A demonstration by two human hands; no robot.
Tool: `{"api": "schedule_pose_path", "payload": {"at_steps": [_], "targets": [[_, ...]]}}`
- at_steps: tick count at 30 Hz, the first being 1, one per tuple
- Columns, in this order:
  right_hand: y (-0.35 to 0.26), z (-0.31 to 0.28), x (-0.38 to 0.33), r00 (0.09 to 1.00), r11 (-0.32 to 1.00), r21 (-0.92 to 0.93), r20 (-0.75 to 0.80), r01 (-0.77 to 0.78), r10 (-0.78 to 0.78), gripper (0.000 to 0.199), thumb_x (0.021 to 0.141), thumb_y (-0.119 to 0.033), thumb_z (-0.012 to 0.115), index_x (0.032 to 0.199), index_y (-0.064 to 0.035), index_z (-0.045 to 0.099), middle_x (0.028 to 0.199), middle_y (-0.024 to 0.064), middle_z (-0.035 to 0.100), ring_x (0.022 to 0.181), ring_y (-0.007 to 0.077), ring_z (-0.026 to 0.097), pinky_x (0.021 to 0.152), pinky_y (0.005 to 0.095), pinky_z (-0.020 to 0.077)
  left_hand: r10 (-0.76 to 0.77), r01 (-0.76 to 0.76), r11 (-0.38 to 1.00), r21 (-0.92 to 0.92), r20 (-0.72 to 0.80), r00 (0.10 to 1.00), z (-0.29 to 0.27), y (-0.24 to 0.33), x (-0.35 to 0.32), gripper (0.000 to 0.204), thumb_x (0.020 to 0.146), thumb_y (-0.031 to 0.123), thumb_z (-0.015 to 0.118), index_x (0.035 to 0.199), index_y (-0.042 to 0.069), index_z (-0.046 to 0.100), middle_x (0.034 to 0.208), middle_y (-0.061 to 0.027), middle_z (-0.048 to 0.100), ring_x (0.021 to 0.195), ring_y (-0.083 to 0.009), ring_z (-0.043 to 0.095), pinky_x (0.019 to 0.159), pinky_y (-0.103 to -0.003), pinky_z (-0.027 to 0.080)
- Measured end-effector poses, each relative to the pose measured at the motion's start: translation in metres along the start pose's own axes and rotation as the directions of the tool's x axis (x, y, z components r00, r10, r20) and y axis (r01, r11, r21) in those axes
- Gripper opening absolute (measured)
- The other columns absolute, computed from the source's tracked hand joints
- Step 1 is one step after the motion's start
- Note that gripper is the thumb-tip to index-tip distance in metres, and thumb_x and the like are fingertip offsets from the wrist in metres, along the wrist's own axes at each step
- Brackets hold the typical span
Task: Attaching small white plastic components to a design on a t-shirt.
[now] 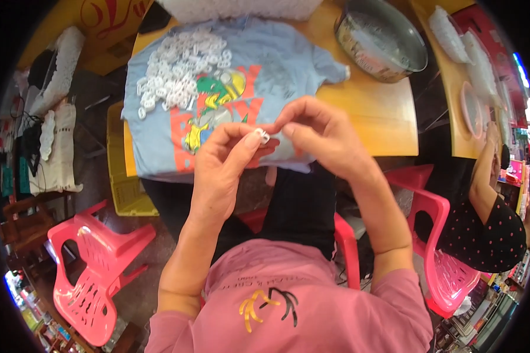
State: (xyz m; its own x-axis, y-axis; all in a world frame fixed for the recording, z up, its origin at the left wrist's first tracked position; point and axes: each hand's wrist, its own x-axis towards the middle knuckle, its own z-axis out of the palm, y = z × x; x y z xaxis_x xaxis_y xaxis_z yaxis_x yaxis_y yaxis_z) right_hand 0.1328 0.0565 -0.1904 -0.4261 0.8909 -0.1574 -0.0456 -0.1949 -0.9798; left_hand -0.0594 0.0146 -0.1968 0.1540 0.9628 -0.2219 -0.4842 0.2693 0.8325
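One orange table, close in front of the lap, probably so placed for easy reach with both arms. Over most of its left and middle, a blue printed shirt, laid out with its near edge hanging over the table's, perhaps as soft cloth against rolling. On bare tabletop just beyond the sleeve, a round dark basin, seemingly set aside for elbow room; pale contents, too blurred to name. At the shirt's far left, a loose heap of small white rings, well back from the near edge, presumably against spilling.

Above the shirt's near part, both hands, raised before the body, likely for a closer view. Right hand: half curled, thumb and forefinger tips near each other, just beside the left fingertips; impossible to tell of any hold. Left hand: fingers bent, thumb and forefinger closed together on a tiny white looped piece, gripped at the very tips, apparently to leave its loops exposed; single or doubled, hard to tell.
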Motion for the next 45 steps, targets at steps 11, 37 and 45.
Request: {"api": "schedule_pose_path", "payload": {"at_steps": [11,37,45], "targets": [[-0.005,0.002,0.001,0.993,0.977,0.196,-0.064,-0.086,0.100,0.024,0.090,-0.017,0.068,0.105,0.0006,0.065,0.085,0.0014,0.063,0.064,0.0049,0.053,0.056,0.0209,0.0437,0.150,-0.147,0.983,0.111,-0.024,0.988,0.013,-0.004,-0.002,0.013,0.097,0.012,0.059,0.103,0.000,0.060,0.109,-0.0141,0.067,0.093,-0.0155,0.065,0.087,-0.029,0.052],[-0.002,0.022,-0.007,0.995,0.996,-0.011,-0.040,0.091,-0.091,0.018,0.099,-0.017,0.058,0.104,-0.0003,0.059,0.089,0.0016,0.061,0.062,0.0044,0.050,0.053,0.0197,0.0417,0.004,0.002,0.994,0.111,-0.053,0.999,0.008,0.009,-0.007,0.012,0.095,0.012,0.063,0.100,0.001,0.058,0.092,-0.0099,0.069,0.079,-0.0171,0.069,0.059,-0.027,0.055],[-0.002,0.024,-0.007,0.995,0.996,0.007,-0.031,0.090,-0.090,0.017,0.100,-0.015,0.056,0.104,0.0010,0.058,0.090,0.0046,0.061,0.062,0.0066,0.054,0.054,0.0225,0.0472,0.011,-0.005,0.995,0.103,-0.050,0.999,0.005,0.007,-0.008,0.013,0.095,0.013,0.063,0.101,0.002,0.059,0.093,-0.0090,0.069,0.080,-0.0158,0.069,0.063,-0.027,0.056]]}}
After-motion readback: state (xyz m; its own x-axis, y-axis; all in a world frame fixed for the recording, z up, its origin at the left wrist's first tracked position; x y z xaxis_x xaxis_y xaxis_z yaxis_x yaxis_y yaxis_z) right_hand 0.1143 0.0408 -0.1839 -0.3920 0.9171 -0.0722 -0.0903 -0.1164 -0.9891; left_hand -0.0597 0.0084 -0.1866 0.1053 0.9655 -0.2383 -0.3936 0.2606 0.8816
